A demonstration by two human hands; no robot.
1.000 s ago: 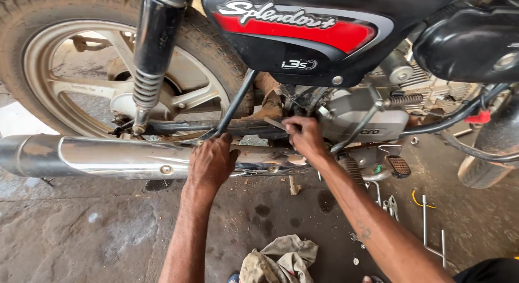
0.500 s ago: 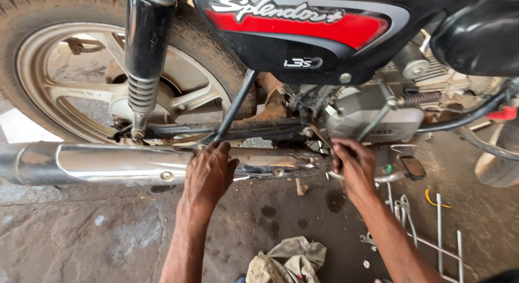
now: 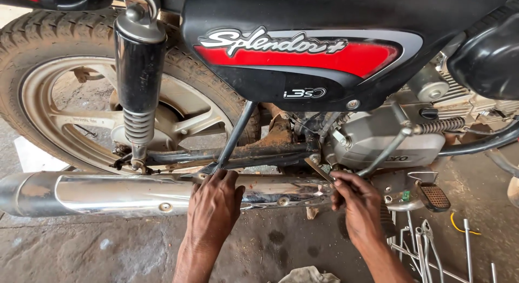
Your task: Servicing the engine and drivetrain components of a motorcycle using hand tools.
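Note:
A motorcycle stands side-on in front of me, its long chrome exhaust pipe (image 3: 108, 193) running low across the view. My left hand (image 3: 213, 207) lies on top of the pipe with the fingers curled over it, just below a black frame strut (image 3: 238, 134). My right hand (image 3: 359, 204) is further right at the pipe's front end, under the grey engine casing (image 3: 378, 137). Its fingertips pinch a thin flat metal spanner (image 3: 319, 172) that points up-left toward the muddy swing arm (image 3: 259, 153).
The rear wheel (image 3: 48, 99) and black shock absorber (image 3: 139, 72) fill the left. A black and red side panel (image 3: 303, 61) hangs above. A foot pedal (image 3: 432, 196) sits right of my right hand. Loose metal tools (image 3: 427, 245) and a rag (image 3: 308, 275) lie on the concrete floor.
My right hand came down from the frame area to the pipe's front end and now holds the spanner. My left hand stayed on the pipe. The view moved closer.

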